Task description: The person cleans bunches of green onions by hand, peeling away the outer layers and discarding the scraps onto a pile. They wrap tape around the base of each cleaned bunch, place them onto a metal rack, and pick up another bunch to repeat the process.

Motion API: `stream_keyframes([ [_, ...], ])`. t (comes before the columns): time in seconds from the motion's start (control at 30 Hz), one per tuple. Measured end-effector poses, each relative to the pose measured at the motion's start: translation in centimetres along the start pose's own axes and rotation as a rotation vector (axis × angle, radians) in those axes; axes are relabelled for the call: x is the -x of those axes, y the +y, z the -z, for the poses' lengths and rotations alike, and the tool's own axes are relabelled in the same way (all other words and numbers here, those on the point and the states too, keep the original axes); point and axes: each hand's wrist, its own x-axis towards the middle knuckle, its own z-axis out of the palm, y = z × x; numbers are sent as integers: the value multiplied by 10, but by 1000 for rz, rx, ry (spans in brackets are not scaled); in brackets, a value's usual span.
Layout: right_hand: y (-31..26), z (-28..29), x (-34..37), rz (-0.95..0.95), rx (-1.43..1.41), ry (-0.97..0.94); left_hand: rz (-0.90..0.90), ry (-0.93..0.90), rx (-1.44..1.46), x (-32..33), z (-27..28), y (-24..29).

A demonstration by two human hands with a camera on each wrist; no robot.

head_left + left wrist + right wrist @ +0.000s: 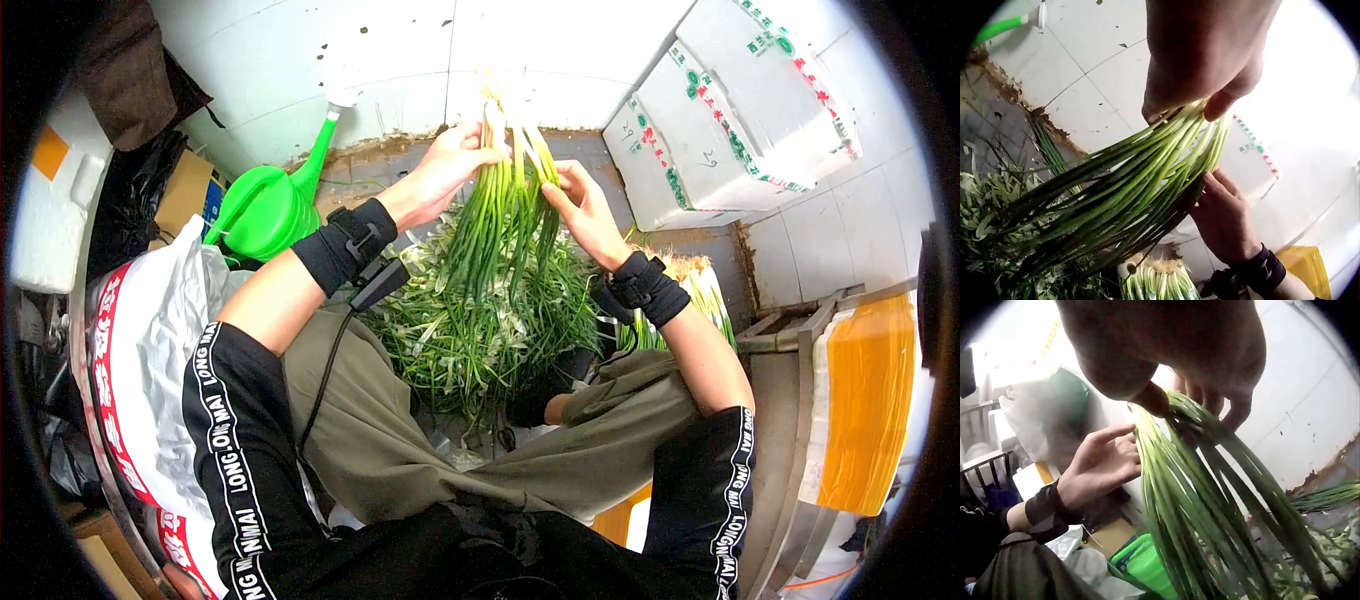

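Note:
A bunch of green onions (492, 225) hangs at the centre of the head view, pale root ends up and long green leaves drooping. My left hand (445, 172) grips it near the white ends, thumb across the stalks. On the other side, my right hand (590, 214) pinches a few stalks (1222, 434) between thumb and fingers, and these spread a little apart from the main bunch. In the left wrist view the white stalks fan out below the left hand (1207, 56). Beneath lies a heap of loose green leaves and peeled scraps (470, 345).
A green watering can (262, 212) stands at the left, near a white plastic sack (165, 330). Taped white foam boxes (690, 130) are stacked at the back right. Bundled green onions (705, 290) stand beside my right knee. A tiled wall (400, 60) closes off the back.

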Motion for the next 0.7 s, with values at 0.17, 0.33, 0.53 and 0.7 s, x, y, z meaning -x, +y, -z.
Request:
stream_keyframes([
  [0.17, -15, -3, 1, 167, 296, 80, -1, -31, -34, -1, 2, -2],
  [0.33, -36, -11, 1, 440, 730, 97, -21, -35, -13, -2, -5, 0],
  [0.53, -30, -6, -5, 399, 451, 151, -5, 32, 37, 4, -11, 7],
  [0.7, -25, -12, -5, 125, 109, -16, -36, -78, 21, -1, -9, 1],
])
